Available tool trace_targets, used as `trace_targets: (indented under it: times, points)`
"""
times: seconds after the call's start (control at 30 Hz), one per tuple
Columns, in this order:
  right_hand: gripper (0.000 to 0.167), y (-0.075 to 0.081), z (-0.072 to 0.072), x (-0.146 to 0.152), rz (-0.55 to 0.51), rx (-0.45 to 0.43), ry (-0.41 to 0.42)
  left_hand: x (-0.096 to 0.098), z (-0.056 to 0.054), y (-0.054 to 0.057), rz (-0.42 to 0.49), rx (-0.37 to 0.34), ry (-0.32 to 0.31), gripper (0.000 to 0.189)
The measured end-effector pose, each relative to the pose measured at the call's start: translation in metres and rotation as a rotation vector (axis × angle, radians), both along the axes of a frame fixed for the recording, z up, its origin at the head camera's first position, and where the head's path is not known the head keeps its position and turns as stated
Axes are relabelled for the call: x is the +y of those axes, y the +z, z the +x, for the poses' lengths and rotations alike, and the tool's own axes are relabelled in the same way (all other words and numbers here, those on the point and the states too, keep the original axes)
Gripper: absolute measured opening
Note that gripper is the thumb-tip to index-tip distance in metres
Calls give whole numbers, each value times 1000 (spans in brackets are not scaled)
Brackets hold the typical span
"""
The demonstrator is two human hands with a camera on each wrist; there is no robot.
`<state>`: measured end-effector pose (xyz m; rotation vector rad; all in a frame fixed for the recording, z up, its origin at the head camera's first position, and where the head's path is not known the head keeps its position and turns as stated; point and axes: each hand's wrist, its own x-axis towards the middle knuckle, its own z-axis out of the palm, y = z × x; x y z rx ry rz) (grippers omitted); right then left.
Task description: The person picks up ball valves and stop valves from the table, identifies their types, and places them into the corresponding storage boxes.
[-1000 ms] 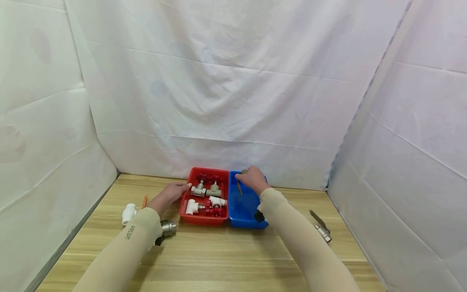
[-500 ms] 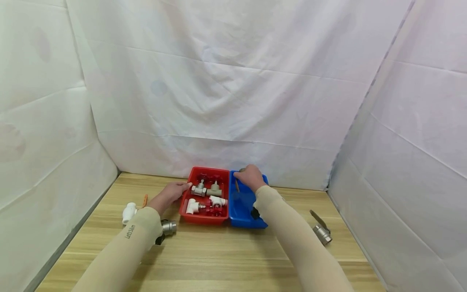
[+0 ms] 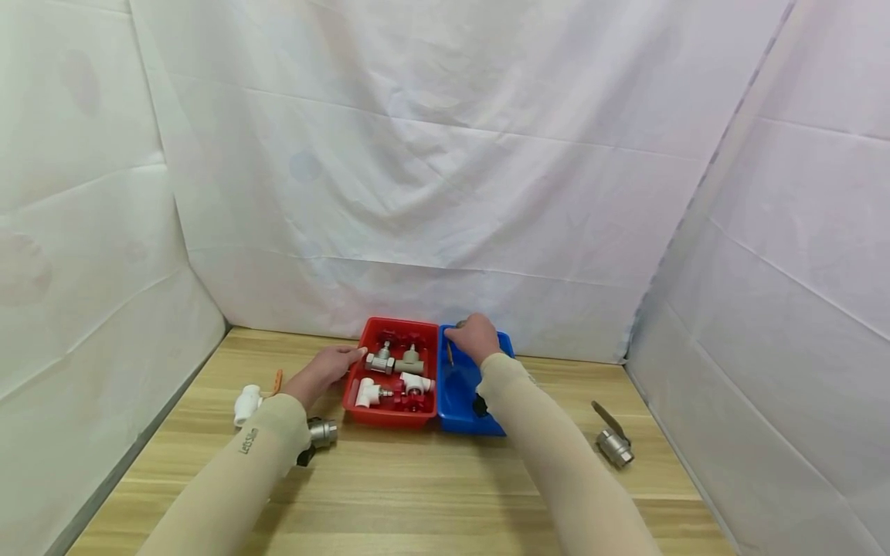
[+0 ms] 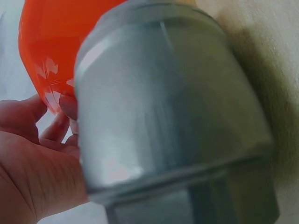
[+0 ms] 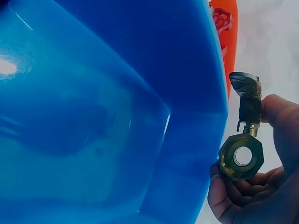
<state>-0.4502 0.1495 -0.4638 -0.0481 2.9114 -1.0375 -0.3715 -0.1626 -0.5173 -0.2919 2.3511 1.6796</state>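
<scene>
1. Brass valve [image 5: 244, 140]: held at the far end of the blue bin [image 3: 473, 421], lever slanting toward the near side. Whether it touches the rim is hard to tell.
2. Right hand [image 3: 476, 337]: clamped on the brass valve, thumb against the lever and fingers curled under the body, a hold that probably keeps the lever from swinging.
3. Left hand [image 3: 330, 365]: clamped on the rim of the red bin [image 3: 389, 418], likely to steady it.
4. Red bin: set against the blue bin, seemingly so both fall within easy reach. Four red-handled valves [image 3: 409, 363] lie inside in two rows, perhaps to fit without stacking.
5. Steel valve [image 3: 323, 432]: on the tabletop [image 3: 389, 494], partly hidden by the left sleeve [image 3: 278, 432].
6. White valve [image 3: 246, 405]: farther left, with an orange lever.
7. Second steel valve [image 3: 615, 448]: well apart, off to the right.
8. White cloth [image 3: 417, 154]: hung behind, probably as a plain backdrop.
</scene>
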Motion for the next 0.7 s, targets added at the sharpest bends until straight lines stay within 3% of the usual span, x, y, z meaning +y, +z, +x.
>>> trace_targets:
  times: [0.43, 0.7]
  points:
    - [58, -8, -1, -7, 8, -17, -35, -1, 6, 4, 24, -2, 5, 59]
    - [58, -13, -7, -11, 13, -27, -55, -4, 3, 1, 0, 4, 11, 61]
